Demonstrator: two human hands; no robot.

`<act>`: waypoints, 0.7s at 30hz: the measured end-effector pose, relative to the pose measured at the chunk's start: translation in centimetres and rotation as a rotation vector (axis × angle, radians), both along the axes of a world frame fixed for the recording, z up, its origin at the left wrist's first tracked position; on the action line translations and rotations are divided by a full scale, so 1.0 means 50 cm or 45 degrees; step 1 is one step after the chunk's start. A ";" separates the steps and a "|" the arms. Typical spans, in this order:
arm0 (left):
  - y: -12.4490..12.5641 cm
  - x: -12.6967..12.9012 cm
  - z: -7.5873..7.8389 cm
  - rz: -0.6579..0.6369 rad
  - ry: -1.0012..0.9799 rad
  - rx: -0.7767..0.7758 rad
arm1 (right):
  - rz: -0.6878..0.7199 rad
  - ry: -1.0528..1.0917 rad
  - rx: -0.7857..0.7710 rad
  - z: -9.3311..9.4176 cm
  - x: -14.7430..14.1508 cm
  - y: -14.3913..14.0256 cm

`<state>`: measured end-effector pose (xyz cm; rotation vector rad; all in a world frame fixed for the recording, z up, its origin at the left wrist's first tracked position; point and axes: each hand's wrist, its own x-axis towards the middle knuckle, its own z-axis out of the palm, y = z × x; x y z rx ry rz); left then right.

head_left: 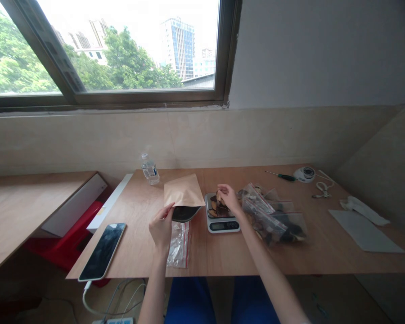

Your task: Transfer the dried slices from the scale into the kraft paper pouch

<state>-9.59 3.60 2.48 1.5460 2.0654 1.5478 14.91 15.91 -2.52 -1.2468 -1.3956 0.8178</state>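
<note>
My left hand (162, 227) pinches the mouth edge of a kraft paper bag (184, 191), whose dark inside shows at the near, open end. A white digital scale (223, 226) stands to the right of the bag. Brown dried slices (213, 209) lie on its platform; their exact kind is unclear. Above them, my right hand (228, 198) is closed, its fingertips around one brown slice (218, 196). Partly under the bag lies a clear zip bag (178, 247) with a red seal line.
Several clear zip bags (273, 216) with dark and brown contents lie right of the scale. A water bottle (150, 170), a charging phone (103, 252), a screwdriver (283, 177), a white dome camera (303, 174) and a white sheet (366, 231) are on the table (138, 202).
</note>
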 end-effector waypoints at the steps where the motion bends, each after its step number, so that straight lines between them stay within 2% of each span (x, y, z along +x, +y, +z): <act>1: 0.000 0.000 0.000 0.004 0.005 0.000 | 0.014 -0.026 0.012 0.002 0.001 0.002; 8: 0.000 -0.002 0.002 0.009 0.018 0.014 | -0.011 -0.278 0.053 -0.005 0.021 -0.011; 14: 0.000 0.004 0.003 0.002 0.025 -0.003 | -0.044 -0.459 0.104 0.003 0.039 -0.020; 21: 0.001 0.005 0.001 0.006 0.038 -0.004 | 0.155 -0.712 0.199 0.000 0.027 0.001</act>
